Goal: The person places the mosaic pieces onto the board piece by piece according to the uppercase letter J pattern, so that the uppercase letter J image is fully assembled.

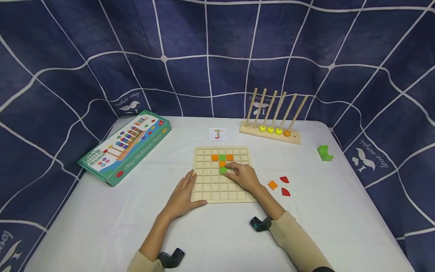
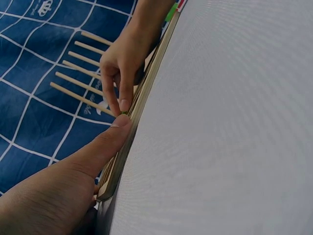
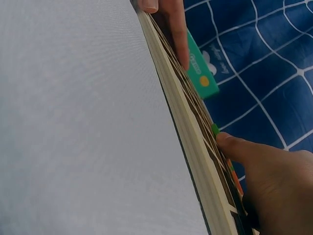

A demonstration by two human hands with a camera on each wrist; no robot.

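My right hand (image 1: 245, 176) is over the wooden grid board (image 1: 204, 187), pinching a green square tile (image 1: 222, 170) between thumb and fingers. In the right wrist view that green tile (image 3: 215, 129) stands up at the thumb tip, close over the grid. An orange tile (image 1: 222, 164) lies just above it, below a row of an orange tile (image 1: 215, 157), a green tile (image 1: 222, 157) and another orange tile (image 1: 230, 157). With fingers extended, my left hand (image 1: 181, 198) rests along the board's left side, its thumb at the front edge.
Right of the board lie an orange tile (image 1: 272, 185) and two red quarter-round pieces (image 1: 284, 180). A pattern card (image 1: 218, 134) sits behind the board. Farther out are a game box (image 1: 125, 147), a pegged wooden stand (image 1: 270, 135) with beads, and a green curved block (image 1: 325, 153).
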